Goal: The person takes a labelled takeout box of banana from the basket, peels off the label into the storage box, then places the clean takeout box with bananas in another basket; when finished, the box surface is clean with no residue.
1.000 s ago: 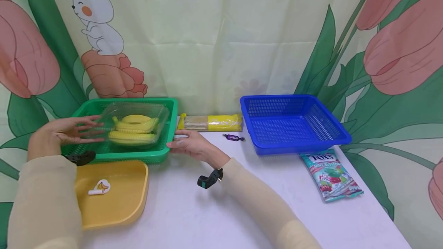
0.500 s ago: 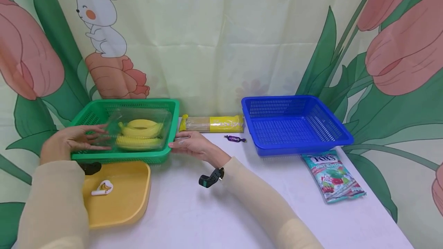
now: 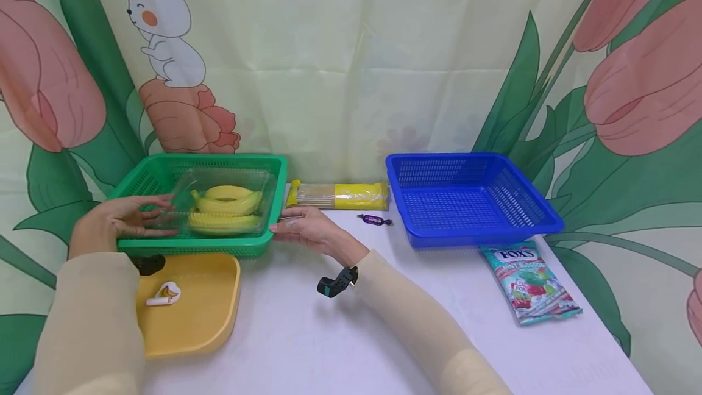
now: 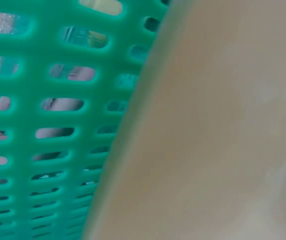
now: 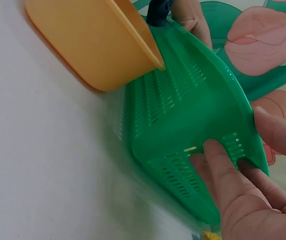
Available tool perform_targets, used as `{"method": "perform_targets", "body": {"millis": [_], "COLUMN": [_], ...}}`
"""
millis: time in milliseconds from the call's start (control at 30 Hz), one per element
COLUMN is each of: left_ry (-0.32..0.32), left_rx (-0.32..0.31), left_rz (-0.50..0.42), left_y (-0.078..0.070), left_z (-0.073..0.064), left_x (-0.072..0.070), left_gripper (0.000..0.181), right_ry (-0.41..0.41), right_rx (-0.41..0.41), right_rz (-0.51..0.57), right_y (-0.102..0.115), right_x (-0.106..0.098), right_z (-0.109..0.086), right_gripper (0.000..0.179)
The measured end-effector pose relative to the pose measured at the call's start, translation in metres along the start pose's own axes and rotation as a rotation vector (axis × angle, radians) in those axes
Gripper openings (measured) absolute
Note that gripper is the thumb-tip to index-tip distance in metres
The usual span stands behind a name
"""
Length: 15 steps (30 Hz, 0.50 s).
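Observation:
A clear plastic box with yellow bananas inside sits in the green basket at the left of the table. My left hand reaches over the basket's left side, its fairly straight fingers touching the left end of the box. Through the slots of the basket wall in the left wrist view, parts of the hand show only in glimpses. Outside the basket, my right hand has its fingers against the right wall. The right wrist view shows the thumb at the rim and fingers on the slotted wall.
A yellow tray with a banana-picture tag stands before the green basket. Behind lie a yellow packet of noodles and a purple wrapped candy. A blue basket and a Fox's candy bag are at the right.
The banana box has shifted slightly right and lower inside the green basket, with my left hand following it. My right hand stays at the basket's right wall. The view has turned a little.

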<state>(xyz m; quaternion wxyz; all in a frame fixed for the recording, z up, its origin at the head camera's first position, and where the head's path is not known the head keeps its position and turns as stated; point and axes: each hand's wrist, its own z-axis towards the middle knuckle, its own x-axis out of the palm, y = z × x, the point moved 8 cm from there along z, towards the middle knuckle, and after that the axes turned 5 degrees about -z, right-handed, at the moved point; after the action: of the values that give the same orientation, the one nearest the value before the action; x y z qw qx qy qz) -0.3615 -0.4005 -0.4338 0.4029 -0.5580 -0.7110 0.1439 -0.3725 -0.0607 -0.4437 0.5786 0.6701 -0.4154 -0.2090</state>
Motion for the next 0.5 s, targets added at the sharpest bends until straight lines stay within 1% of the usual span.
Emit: {"method": "perform_targets", "body": {"millis": [133, 367, 500], "left_ry": [-0.003, -0.029, -0.022], "left_rx": [0.001, 0.018, 0.033], "left_rz": [-0.033, -0.042, -0.034], "left_y": [0.0008, 0.0001, 0.0002], "left_z": [0.0003, 0.0036, 0.0029], "left_x": [0.0015, 0.0039, 0.0059], "left_gripper": [0.036, 0.034, 0.037], "right_ry": [0.003, -0.005, -0.001], "right_rx": [-0.007, -0.007, -0.012], "right_rz": [0.004, 0.015, 0.005], "right_y": [0.0001, 0.0004, 0.0003], "right_x": [0.0012, 0.0027, 0.0033], "right_z": [-0.0001, -0.0013, -0.0011], "right_gripper": [0.043, 0.043, 0.043]}}
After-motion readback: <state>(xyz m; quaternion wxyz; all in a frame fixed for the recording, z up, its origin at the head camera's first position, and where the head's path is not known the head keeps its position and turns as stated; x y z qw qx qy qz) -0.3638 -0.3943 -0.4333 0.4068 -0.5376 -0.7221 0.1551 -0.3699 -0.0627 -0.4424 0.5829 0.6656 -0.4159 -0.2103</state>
